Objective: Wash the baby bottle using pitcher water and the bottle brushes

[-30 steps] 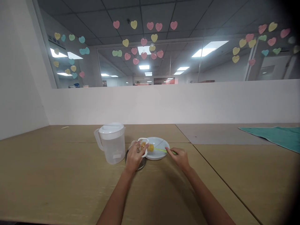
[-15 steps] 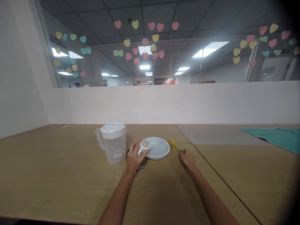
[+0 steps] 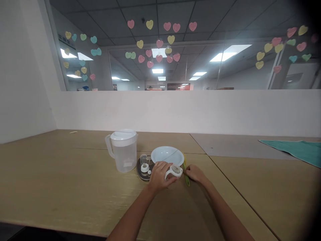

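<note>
In my left hand [image 3: 160, 176] is a baby bottle [image 3: 174, 171] with white handles, tilted in front of the bowl's near rim. My fingers wrap round its side. My right hand [image 3: 196, 174] is closed, its fingertips at the green handle of a brush [image 3: 187, 180]. The brush's yellow head is partly hidden beside the bowl. A wide white bowl [image 3: 165, 152] stands just behind both hands. Left of the bottle, a round dark tray [image 3: 139, 172] bears a clear cap [image 3: 143, 159], a white ring with a teat [image 3: 144, 168] and a small white piece [image 3: 149, 172].
A clear lidded pitcher [image 3: 125, 154] stands left of the tray. A teal cloth [image 3: 298, 149] lies at the far right of the table. Seams cross the tabletop [image 3: 75, 187]. Behind the table rises a white wall [image 3: 160, 110] below a window with heart-shaped notes.
My left hand has moved the bottle right, away from above the tray, uncovering the parts there. The brush has swung so its handle points toward me, and my right hand is nearer the bowl.
</note>
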The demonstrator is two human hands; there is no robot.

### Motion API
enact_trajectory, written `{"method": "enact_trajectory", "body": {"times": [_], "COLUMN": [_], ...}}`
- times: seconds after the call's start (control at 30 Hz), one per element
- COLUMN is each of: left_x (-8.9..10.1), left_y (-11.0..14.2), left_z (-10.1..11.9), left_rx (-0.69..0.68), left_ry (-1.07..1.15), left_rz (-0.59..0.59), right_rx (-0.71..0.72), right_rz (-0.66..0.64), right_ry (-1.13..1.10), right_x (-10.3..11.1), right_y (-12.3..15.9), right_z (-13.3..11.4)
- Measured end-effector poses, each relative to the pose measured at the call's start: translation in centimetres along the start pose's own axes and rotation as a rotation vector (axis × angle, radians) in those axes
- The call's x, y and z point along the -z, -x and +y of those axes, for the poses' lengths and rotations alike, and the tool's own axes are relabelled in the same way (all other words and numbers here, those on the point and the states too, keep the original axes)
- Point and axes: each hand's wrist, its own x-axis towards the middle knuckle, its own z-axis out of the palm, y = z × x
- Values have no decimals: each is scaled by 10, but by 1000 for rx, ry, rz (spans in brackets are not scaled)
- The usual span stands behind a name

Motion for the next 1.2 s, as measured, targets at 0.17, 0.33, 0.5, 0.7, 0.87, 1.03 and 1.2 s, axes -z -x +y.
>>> {"method": "enact_trajectory", "body": {"times": [0.17, 0.33, 0.5, 0.7, 0.87, 1.03, 1.2], "left_x": [13, 18, 13, 11, 14, 17, 19], "left_y": [1, 5, 14, 21, 20, 18, 18], "left_z": [-14, -46, -80, -93, -91, -87, -82], "left_rx": [59, 388, 546, 591, 638, 662, 655], "left_ry": [87, -34, -307, -327, -358, -410, -454], "left_rz": [46, 257, -62, -201, -261, -291, -302], "right_rx": [15, 16, 2, -5, -6, 11, 21], "right_rz": [-63, -92, -77, -44, -30, -34, -28], "right_ry": [-3, -7, 4, 49, 85, 104, 111], "right_x": [5, 7, 5, 3, 3, 1, 0], "right_y": [5, 7, 6, 3, 2, -1, -1], "right_z": [-5, -8, -6, -6, -5, -3, -2]}}
